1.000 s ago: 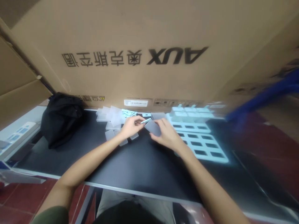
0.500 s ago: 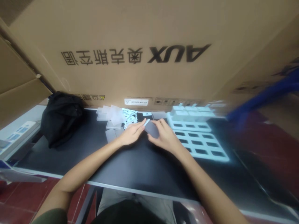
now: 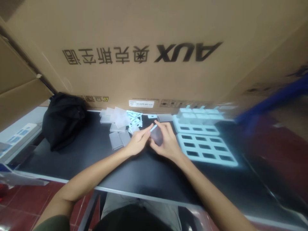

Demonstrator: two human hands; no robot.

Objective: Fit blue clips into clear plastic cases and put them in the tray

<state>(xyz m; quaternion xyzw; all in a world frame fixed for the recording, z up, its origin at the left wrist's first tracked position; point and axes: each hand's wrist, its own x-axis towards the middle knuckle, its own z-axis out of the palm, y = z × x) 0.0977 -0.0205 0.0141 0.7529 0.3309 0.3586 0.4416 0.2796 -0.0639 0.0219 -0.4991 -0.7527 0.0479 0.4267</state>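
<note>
My left hand [image 3: 137, 141] and my right hand [image 3: 169, 142] meet above the middle of the black tabletop. Between them is a translucent grey plastic case [image 3: 157, 136] with a light-blue strip [image 3: 153, 127] along its upper edge. My right hand curls around the case from the right. The fingers of my left hand press against the strip's end and the left side of the case. Left of my hands lie several frosted plastic cases [image 3: 115, 141] and a heap of flat light-blue pieces with cutouts [image 3: 134, 119].
At right stand a light-blue tray with rectangular openings [image 3: 205, 147] and, behind it, a similar tray carrying upright blocks [image 3: 201, 117]. A black cloth bag [image 3: 64, 122] sits at left near a white box [image 3: 20, 141]. A large cardboard carton [image 3: 134, 25] walls the back.
Both hands stay on the case, which has tilted slightly, and my fingertips have drawn closer at its upper edge. The whole view has shifted a little.
</note>
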